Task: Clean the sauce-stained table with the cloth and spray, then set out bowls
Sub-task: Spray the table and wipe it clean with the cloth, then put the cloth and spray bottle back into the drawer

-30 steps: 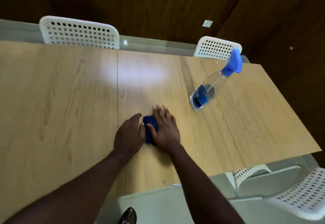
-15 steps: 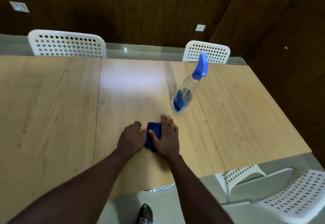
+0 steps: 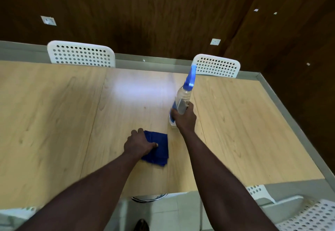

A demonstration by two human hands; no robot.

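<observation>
Spray step, looks like

Right hand fingers clamped on spray bottle, left hand gripping cloth; next probably needs the nozzle aimed at the bench.

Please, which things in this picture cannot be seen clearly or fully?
Head view:
- Clear spray bottle with blue trigger: lower body hidden by the right hand gripping it; trigger blurred.
- Folded blue cloth: left part covered by the left hand.
- Light wooden table: glare washes out the middle; no sauce stain can be made out.
</observation>
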